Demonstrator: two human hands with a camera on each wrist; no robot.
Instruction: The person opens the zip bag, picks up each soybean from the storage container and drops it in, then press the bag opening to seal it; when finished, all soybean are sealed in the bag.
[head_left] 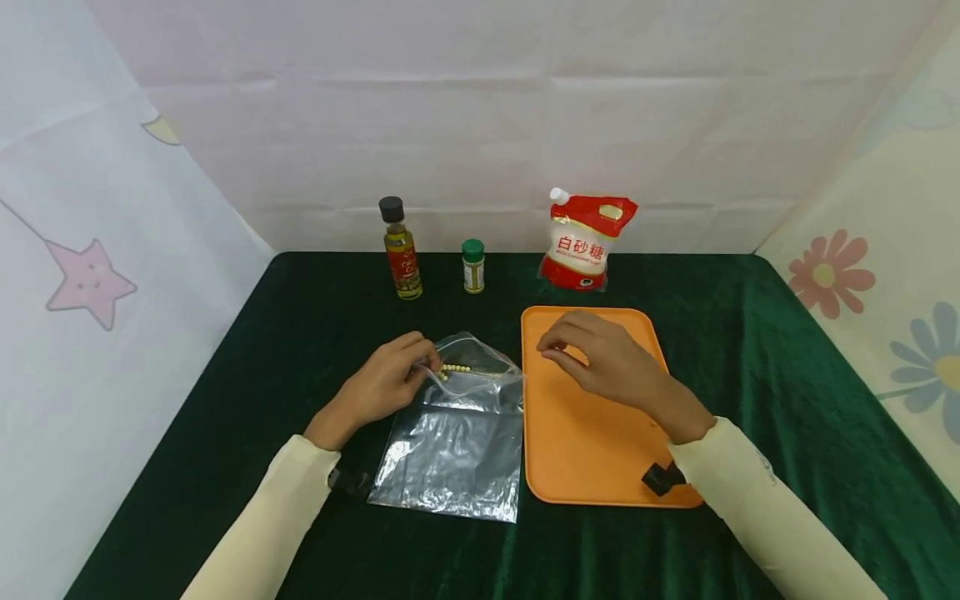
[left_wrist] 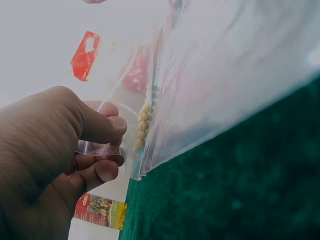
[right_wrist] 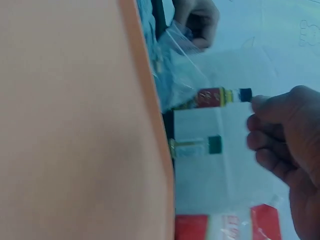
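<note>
My left hand (head_left: 390, 375) pinches the upper left rim of a clear zip bag (head_left: 457, 458) between thumb and fingers. The bag lies mostly flat, its mouth raised and parted. Inside, near the mouth, is a string of small cream beads (head_left: 456, 367); the left wrist view shows several of these beads (left_wrist: 142, 125) through the plastic. My right hand (head_left: 600, 358) hovers over the orange tray (head_left: 585, 450), apart from the bag, its fingers loosely bent. Nothing shows between its fingers in the right wrist view.
Behind the bag stand an oil bottle (head_left: 403, 258) with a black cap and a small green-capped jar (head_left: 473, 271). A red and white sugar pouch (head_left: 583, 246) stands behind the tray. Dark green cloth (head_left: 315, 325) covers the table, with pale curtains around it.
</note>
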